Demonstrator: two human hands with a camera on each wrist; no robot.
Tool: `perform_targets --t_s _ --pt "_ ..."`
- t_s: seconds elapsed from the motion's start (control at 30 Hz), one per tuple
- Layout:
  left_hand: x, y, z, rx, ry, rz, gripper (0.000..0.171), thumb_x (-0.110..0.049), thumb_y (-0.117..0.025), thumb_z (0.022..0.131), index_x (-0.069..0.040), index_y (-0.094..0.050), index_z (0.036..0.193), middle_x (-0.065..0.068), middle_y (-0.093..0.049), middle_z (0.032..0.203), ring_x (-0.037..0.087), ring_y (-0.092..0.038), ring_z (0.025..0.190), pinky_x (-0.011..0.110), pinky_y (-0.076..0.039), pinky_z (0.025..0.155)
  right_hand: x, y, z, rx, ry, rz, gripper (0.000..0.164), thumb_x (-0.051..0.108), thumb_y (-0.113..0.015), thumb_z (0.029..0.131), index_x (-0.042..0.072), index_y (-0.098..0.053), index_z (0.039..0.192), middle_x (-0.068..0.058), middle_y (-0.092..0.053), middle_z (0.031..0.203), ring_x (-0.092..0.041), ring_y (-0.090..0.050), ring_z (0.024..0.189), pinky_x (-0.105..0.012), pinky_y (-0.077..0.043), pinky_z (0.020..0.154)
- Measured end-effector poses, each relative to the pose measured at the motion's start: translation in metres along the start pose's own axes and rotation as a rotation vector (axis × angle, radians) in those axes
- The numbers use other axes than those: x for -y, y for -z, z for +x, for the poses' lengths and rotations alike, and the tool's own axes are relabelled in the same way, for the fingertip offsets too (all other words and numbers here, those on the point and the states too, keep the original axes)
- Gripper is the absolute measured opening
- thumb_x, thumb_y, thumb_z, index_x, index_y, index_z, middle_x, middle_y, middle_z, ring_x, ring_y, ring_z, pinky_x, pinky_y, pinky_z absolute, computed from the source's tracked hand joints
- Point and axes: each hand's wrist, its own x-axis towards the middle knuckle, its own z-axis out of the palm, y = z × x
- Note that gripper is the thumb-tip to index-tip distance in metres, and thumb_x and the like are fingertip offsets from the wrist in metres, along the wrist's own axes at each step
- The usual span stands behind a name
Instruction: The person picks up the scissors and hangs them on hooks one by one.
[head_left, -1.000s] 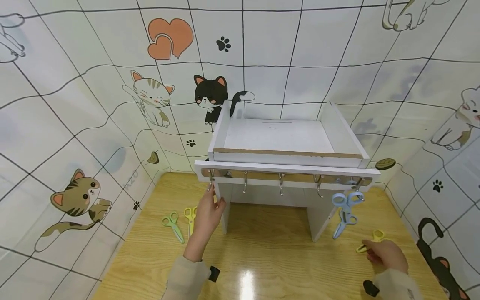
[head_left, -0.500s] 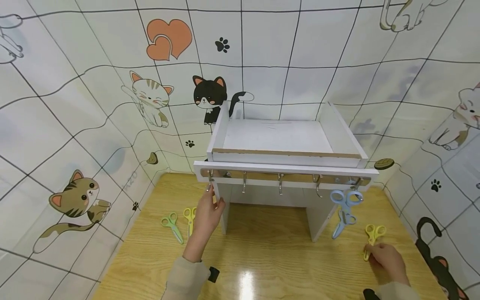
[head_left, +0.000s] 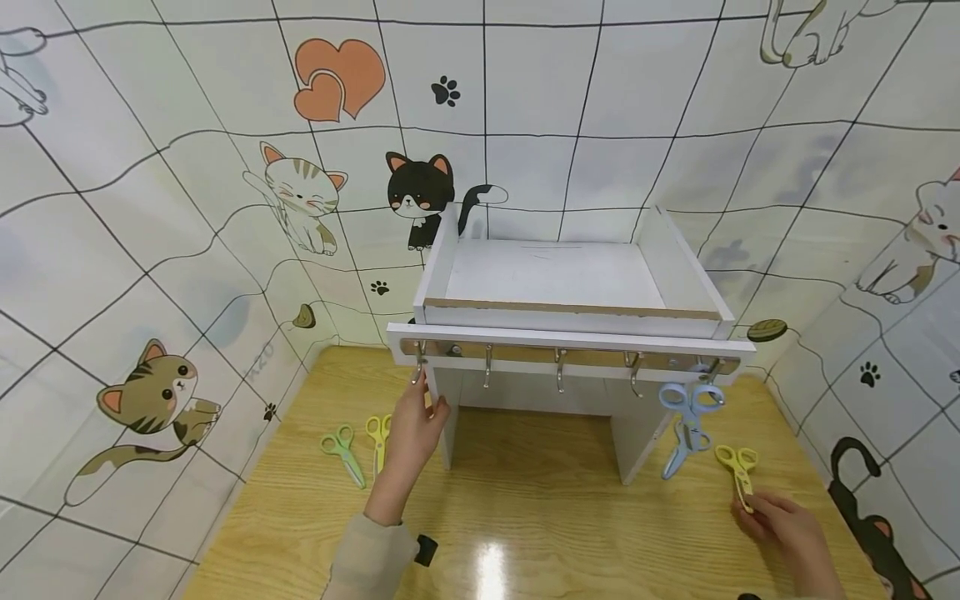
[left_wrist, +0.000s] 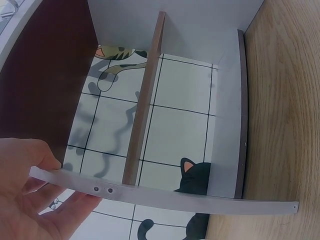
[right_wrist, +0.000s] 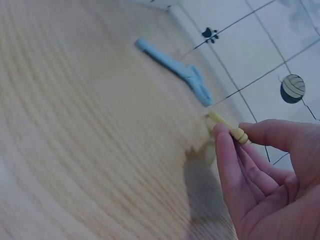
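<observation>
In the head view my left hand grips the left side panel of a white shelf, just under its hook rail. The left wrist view shows the thumb inside the panel edge and the fingers outside it. At the right, my right hand pinches yellow scissors at the blade end, handles pointing away. In the right wrist view thumb and fingertips close on the yellow scissors. Nearby, light blue scissors hang from the rail's rightmost hook.
Green scissors and other yellow scissors lie on the wooden table left of the shelf. Several metal hooks line the rail. A wall with cat drawings stands behind and at both sides.
The yellow scissors in my right hand have turned, their handles swinging left and the blade end now at the fingertips. My left hand stays on the side panel.
</observation>
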Motion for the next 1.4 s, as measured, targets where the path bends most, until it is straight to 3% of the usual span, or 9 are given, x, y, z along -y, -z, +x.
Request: perform_targets --t_s 0.13,0.2,0.27,0.5,0.57,0.8,0.97,1.13,1.4 --pt "0.000 0.000 0.000 -0.002 -0.001 -0.001 0.065 -0.006 -0.057 0.094 0.003 -0.032 0.153 0.027 -0.043 0.151 0.043 -0.054 0.130 0.044 -0.062 0.089 0.003 0.005 -0.007 0.126 -0.080 0.299 0.037 0.001 -0.056 0.098 0.023 -0.074 0.075 0.004 -0.077 0.081 -0.007 -0.074 0.083 -0.017 -0.060 0.087" --pt "0.001 0.001 0.000 -0.001 -0.001 -0.016 0.065 -0.005 -0.057 0.094 0.002 -0.032 0.153 0.027 -0.042 0.152 0.043 -0.053 0.131 0.045 -0.062 0.090 0.003 0.007 -0.011 0.174 -0.086 0.386 0.035 0.001 -0.057 0.098 0.023 -0.077 0.078 0.002 -0.077 0.085 -0.008 -0.074 0.087 -0.017 -0.059 0.089" --pt "0.002 0.001 0.000 0.001 0.001 -0.029 0.065 -0.004 -0.056 0.094 0.001 -0.032 0.154 0.027 -0.043 0.152 0.044 -0.053 0.131 0.047 -0.061 0.090 0.002 0.009 -0.015 0.235 -0.059 0.436 0.035 0.003 -0.054 0.100 0.022 -0.079 0.084 0.001 -0.078 0.088 -0.009 -0.075 0.089 -0.017 -0.059 0.089" --pt "0.005 0.001 -0.002 -0.001 0.005 -0.030 0.064 -0.003 -0.056 0.093 0.000 -0.034 0.153 0.028 -0.044 0.150 0.046 -0.053 0.130 0.047 -0.061 0.091 0.003 0.014 -0.029 0.593 0.062 0.776 0.048 0.004 -0.028 0.108 0.008 -0.075 0.112 -0.011 -0.074 0.110 -0.020 -0.072 0.106 -0.022 -0.056 0.100" --pt "0.005 0.001 -0.001 -0.008 0.001 -0.016 0.064 -0.004 -0.056 0.093 0.001 -0.034 0.153 0.028 -0.044 0.150 0.046 -0.054 0.130 0.046 -0.061 0.090 0.009 0.010 -0.034 0.631 0.105 0.832 0.049 0.003 -0.026 0.108 0.006 -0.073 0.117 -0.014 -0.073 0.114 -0.024 -0.071 0.109 -0.025 -0.055 0.102" --pt "0.003 0.002 0.000 -0.001 0.002 -0.021 0.064 -0.004 -0.055 0.093 0.002 -0.033 0.153 0.029 -0.044 0.149 0.047 -0.053 0.130 0.047 -0.061 0.090 0.032 -0.003 -0.056 0.559 0.153 0.926 0.044 -0.002 -0.032 0.106 0.008 -0.072 0.121 -0.015 -0.074 0.114 -0.027 -0.072 0.108 -0.028 -0.057 0.100" --pt "0.002 0.000 -0.001 0.014 0.016 -0.029 0.064 -0.004 -0.055 0.094 0.001 -0.033 0.154 0.029 -0.043 0.150 0.046 -0.051 0.132 0.048 -0.060 0.092 0.043 -0.010 -0.070 0.646 0.216 0.940 0.048 -0.003 -0.026 0.106 0.008 -0.067 0.128 -0.017 -0.072 0.119 -0.027 -0.070 0.112 -0.029 -0.057 0.099" --pt "0.000 -0.001 0.001 0.009 0.001 -0.063 0.064 -0.003 -0.055 0.093 -0.001 -0.034 0.153 0.028 -0.044 0.150 0.046 -0.051 0.132 0.052 -0.059 0.092 0.055 -0.019 -0.082 0.668 0.296 0.928 0.047 -0.005 -0.026 0.105 0.007 -0.066 0.128 -0.017 -0.071 0.121 -0.028 -0.070 0.112 -0.031 -0.059 0.096" --pt "0.000 -0.002 0.000 0.002 -0.001 -0.046 0.064 -0.004 -0.056 0.092 0.003 -0.034 0.153 0.029 -0.044 0.149 0.047 -0.052 0.131 0.048 -0.061 0.090 0.066 -0.035 -0.104 0.733 0.408 0.886 0.050 -0.009 -0.022 0.104 0.004 -0.065 0.127 -0.019 -0.070 0.123 -0.030 -0.069 0.113 -0.032 -0.058 0.097"
